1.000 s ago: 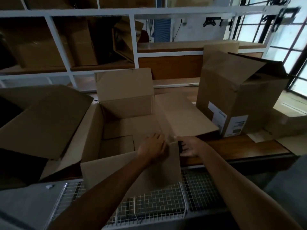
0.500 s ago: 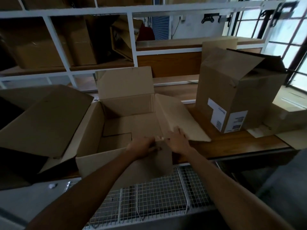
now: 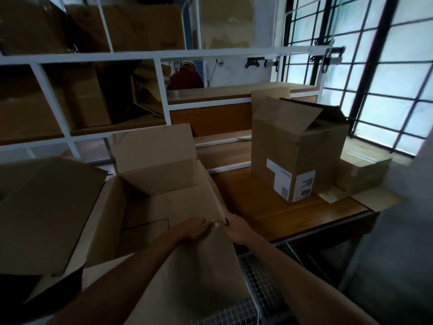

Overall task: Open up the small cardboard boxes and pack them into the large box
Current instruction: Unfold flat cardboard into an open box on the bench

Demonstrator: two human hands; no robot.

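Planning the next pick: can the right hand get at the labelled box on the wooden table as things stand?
Probably yes, once it lets go. The right hand is at the open box's near right corner; bare wooden table lies between it and the labelled box.

White labels [image 3: 291, 181] are showing on the upright cardboard box [image 3: 297, 146] at right of centre; their print is too blurred to read.

Your wooden table [image 3: 269, 207] carries the open box [image 3: 150, 200] at left, a taller labelled box [image 3: 297, 158] standing upright to the right (top flaps up), and a low small box [image 3: 365, 174] just beside that, near a flat cardboard sheet [image 3: 375, 198].
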